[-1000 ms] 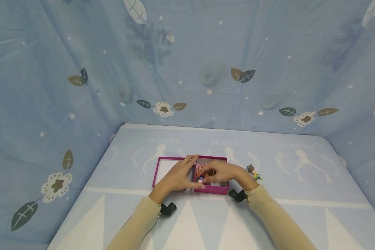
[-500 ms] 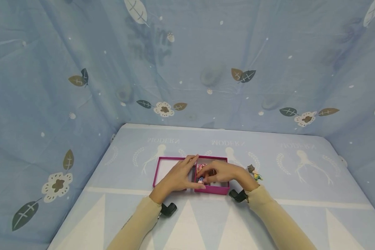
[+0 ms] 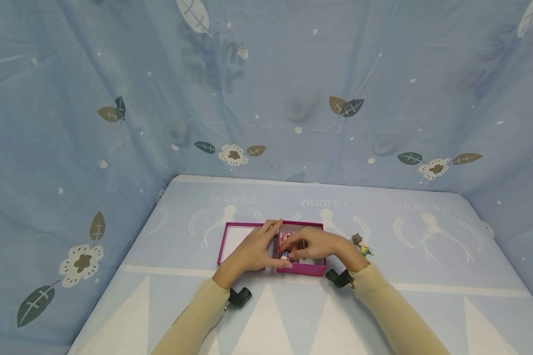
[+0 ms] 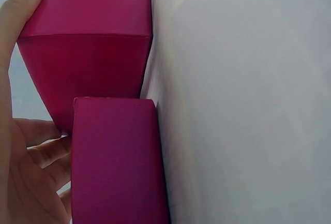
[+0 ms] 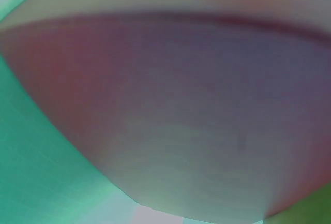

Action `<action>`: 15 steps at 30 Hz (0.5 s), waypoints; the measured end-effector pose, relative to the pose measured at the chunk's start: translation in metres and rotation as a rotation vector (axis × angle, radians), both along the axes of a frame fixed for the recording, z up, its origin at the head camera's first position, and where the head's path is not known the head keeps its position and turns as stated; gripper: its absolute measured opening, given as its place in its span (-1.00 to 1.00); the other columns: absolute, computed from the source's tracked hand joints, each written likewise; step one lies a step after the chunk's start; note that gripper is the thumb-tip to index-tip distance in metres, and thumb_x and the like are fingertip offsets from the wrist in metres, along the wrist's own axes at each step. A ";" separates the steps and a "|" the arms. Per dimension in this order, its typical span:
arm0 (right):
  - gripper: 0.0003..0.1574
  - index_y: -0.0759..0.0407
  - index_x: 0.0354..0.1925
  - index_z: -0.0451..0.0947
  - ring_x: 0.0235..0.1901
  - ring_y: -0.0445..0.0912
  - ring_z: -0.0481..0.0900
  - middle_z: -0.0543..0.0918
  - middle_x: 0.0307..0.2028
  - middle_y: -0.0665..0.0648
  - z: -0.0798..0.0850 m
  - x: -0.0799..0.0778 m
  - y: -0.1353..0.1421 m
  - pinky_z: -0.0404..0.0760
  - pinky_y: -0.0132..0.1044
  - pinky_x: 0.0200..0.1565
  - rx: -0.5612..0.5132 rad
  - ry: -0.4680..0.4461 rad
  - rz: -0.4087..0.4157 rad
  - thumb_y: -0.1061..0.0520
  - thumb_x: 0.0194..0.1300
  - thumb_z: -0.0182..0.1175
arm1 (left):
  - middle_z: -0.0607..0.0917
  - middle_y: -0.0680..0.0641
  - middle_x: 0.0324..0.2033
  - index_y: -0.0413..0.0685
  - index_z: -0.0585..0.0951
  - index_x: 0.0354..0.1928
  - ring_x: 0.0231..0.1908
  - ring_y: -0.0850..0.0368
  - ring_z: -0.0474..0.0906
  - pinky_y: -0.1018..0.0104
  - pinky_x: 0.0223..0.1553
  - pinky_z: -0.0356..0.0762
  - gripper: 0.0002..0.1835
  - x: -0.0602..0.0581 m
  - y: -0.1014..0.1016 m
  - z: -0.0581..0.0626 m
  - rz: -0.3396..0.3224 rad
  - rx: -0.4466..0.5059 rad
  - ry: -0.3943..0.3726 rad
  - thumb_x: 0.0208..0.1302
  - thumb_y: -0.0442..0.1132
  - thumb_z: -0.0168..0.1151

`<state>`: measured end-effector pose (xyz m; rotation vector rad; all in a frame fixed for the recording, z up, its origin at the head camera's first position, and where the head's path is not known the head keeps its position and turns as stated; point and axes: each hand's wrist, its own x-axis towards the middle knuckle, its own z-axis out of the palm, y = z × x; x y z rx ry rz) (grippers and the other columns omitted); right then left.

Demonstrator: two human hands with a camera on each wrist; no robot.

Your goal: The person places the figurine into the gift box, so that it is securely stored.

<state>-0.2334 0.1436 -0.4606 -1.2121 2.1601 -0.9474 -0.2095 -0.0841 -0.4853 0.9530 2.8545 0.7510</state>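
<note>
A deep pink box (image 3: 308,269) stands on the table with its top off. My left hand (image 3: 250,251) spans the box's left end, thumb along the front wall and fingertips at the back rim. In the left wrist view the thumb and fingers hold the box (image 4: 103,12) from opposite sides. My right hand (image 3: 315,244) reaches into the box with curled fingers, pinching a small figurine (image 3: 285,256) with a blue and pale part showing. Beside it in the box lies a pink-haired figurine (image 3: 287,236), partly hidden by the fingers. The right wrist view is blurred.
Left of the box lies its lid (image 3: 237,239), white inside with a pink rim, partly under my left hand. A small figurine (image 3: 364,249) in yellow and green, with a grey-brown part, lies on the table to the right. Patterned blue cloth (image 3: 284,88) hangs behind and at the sides.
The small figurine shifts very slightly under the right fingers. Both hands keep nearly the same place, and the box and lid stay put.
</note>
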 end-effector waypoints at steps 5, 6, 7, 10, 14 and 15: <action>-0.68 0.09 0.06 0.64 -0.40 -0.28 0.57 0.70 -0.32 -0.02 0.001 0.001 0.000 0.59 -0.39 -0.28 -0.005 0.005 -0.007 0.14 0.34 0.23 | 0.27 0.00 0.41 -0.09 0.10 0.52 0.29 -0.06 0.39 0.00 0.28 0.41 0.27 0.000 0.000 0.000 0.001 -0.002 -0.006 -0.11 0.48 0.35; -0.68 0.09 0.05 0.64 -0.40 -0.28 0.57 0.70 -0.32 -0.02 0.001 0.001 0.000 0.60 -0.39 -0.27 -0.007 0.009 -0.010 0.14 0.34 0.23 | 0.27 0.00 0.41 -0.09 0.10 0.53 0.29 -0.06 0.39 0.00 0.28 0.40 0.27 0.000 0.000 0.000 0.003 -0.003 -0.009 -0.11 0.48 0.35; -0.68 0.10 0.05 0.65 -0.39 -0.29 0.58 0.71 -0.32 -0.02 0.001 0.001 0.000 0.60 -0.38 -0.26 -0.008 0.012 -0.015 0.15 0.33 0.24 | 0.27 0.00 0.41 -0.09 0.10 0.53 0.29 -0.06 0.39 0.00 0.28 0.40 0.27 0.000 0.000 0.000 0.003 -0.004 -0.011 -0.11 0.48 0.35; -0.69 0.11 0.03 0.65 -0.37 -0.29 0.59 0.71 -0.32 -0.03 0.004 0.003 0.002 0.62 -0.38 -0.21 -0.013 0.027 -0.033 0.15 0.33 0.25 | 0.26 0.01 0.41 -0.06 0.09 0.53 0.29 -0.05 0.39 0.00 0.28 0.40 0.26 0.000 0.000 0.000 0.005 -0.007 -0.017 -0.11 0.49 0.34; -0.68 0.14 0.02 0.65 -0.35 -0.27 0.58 0.71 -0.31 -0.04 0.013 0.006 0.010 0.62 -0.28 -0.21 -0.040 0.089 -0.073 0.11 0.31 0.26 | 0.27 0.02 0.41 -0.03 0.09 0.53 0.28 -0.04 0.40 0.02 0.27 0.42 0.27 0.000 0.000 0.001 0.009 -0.009 -0.016 -0.11 0.50 0.34; -0.67 0.15 0.03 0.65 -0.35 -0.25 0.57 0.72 -0.28 -0.02 0.017 0.007 0.013 0.62 -0.22 -0.21 -0.052 0.109 -0.086 0.11 0.30 0.26 | 0.28 0.02 0.40 -0.04 0.10 0.53 0.27 -0.04 0.40 0.02 0.27 0.42 0.26 0.000 0.001 0.001 0.009 -0.008 -0.014 -0.12 0.50 0.34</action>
